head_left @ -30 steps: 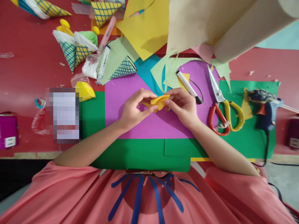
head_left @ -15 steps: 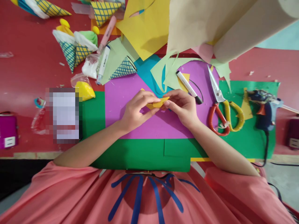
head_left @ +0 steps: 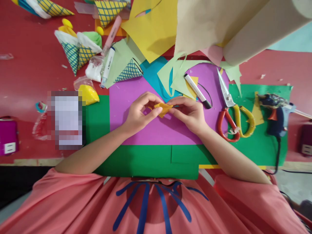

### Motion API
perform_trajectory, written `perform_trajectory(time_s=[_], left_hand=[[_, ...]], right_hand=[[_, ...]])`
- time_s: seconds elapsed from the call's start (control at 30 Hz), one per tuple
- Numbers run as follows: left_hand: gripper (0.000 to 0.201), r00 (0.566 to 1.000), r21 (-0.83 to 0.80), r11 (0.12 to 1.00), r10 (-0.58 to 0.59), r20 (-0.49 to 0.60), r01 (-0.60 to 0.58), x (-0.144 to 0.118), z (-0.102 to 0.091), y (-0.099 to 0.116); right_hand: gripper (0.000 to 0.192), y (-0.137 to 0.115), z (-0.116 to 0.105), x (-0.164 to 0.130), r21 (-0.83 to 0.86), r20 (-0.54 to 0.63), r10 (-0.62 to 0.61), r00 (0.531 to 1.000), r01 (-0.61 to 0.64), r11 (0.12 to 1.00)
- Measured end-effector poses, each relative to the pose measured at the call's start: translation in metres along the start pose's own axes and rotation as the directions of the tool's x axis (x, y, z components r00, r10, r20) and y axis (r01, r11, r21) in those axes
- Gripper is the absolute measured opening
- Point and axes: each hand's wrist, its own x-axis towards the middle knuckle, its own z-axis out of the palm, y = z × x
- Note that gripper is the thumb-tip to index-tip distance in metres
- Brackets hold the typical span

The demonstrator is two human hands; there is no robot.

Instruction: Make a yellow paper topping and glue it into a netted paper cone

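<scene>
Craft table: coloured paper sheets (head_left: 156, 29), scissors (head_left: 231, 107), glue gun (head_left: 275, 113).

Pixel-blurred block (head_left: 68, 120) beside green sheet (head_left: 97, 117)

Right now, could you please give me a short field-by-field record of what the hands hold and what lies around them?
left hand: pinches the yellow paper piece from its left side
right hand: pinches the same piece from its right side
surface under hands: purple sheet on a green sheet
right of hands: black marker, scissors, glue gun
far left: patterned paper cones
</scene>
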Motion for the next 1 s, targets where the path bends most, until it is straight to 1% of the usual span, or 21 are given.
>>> perform_trajectory(time_s=[0.17, 0.4, 0.47, 0.53, 0.6, 0.63, 0.73, 0.8, 0.9, 0.93, 1.0], left_hand=[[0.016, 1.000, 0.013, 1.000, -0.006, 0.010, 0.006, 0.0006, -0.0005, -0.0002], [0.014, 0.997, 0.069, 0.996, 0.049, 0.068, -0.053, 0.0031, -0.0012, 0.0032], [0.018, 0.999, 0.042, 0.999, 0.025, 0.041, -0.027, 0.0029, 0.0002, 0.0020], [0.034, 1.000, -0.019, 1.000, -0.023, -0.005, 0.023, 0.0027, 0.0019, -0.0002], [0.046, 0.997, -0.082, 0.994, -0.073, -0.016, 0.072, 0.0030, 0.0030, -0.0020], [0.048, 0.996, -0.103, 0.991, -0.089, -0.007, 0.088, 0.0033, 0.0031, -0.0025], [0.040, 0.993, -0.132, 0.985, -0.109, 0.040, 0.114, 0.0048, 0.0021, -0.0019], [0.037, 0.995, -0.142, 0.985, -0.092, 0.047, 0.098, 0.0059, 0.0012, -0.0011], [0.036, 0.999, -0.141, 0.989, -0.051, 0.016, 0.053, 0.0073, 0.0007, -0.0013], [0.035, 0.999, -0.141, 0.989, -0.036, -0.002, 0.036, 0.0076, 0.0008, -0.0018], [0.034, 0.999, -0.144, 0.990, -0.007, -0.040, 0.001, 0.0080, 0.0011, -0.0031]], right_hand=[[0.011, -0.0011, -0.0005, 0.0000, -0.171, 0.053, -0.161, 0.986, 0.168, 0.971], [0.015, -0.0011, 0.0012, 0.0007, -0.262, 0.073, -0.305, 0.949, 0.314, 0.913], [0.017, -0.0012, 0.0016, 0.0006, -0.301, 0.084, -0.366, 0.927, 0.374, 0.877], [0.019, -0.0014, 0.0018, 0.0000, -0.334, 0.091, -0.411, 0.907, 0.416, 0.845], [0.020, -0.0015, 0.0018, -0.0009, -0.349, 0.088, -0.429, 0.899, 0.431, 0.832], [0.021, -0.0016, 0.0017, -0.0014, -0.351, 0.087, -0.433, 0.897, 0.434, 0.830], [0.023, -0.0022, 0.0013, -0.0027, -0.353, 0.091, -0.435, 0.896, 0.438, 0.827], [0.024, -0.0027, 0.0008, -0.0033, -0.358, 0.103, -0.437, 0.894, 0.443, 0.822], [0.022, -0.0022, 0.0007, -0.0040, -0.384, 0.111, -0.423, 0.900, 0.431, 0.816], [0.021, -0.0015, 0.0010, -0.0042, -0.401, 0.096, -0.406, 0.909, 0.408, 0.820], [0.023, 0.0007, 0.0022, -0.0047, -0.407, 0.027, -0.347, 0.937, 0.328, 0.853]])
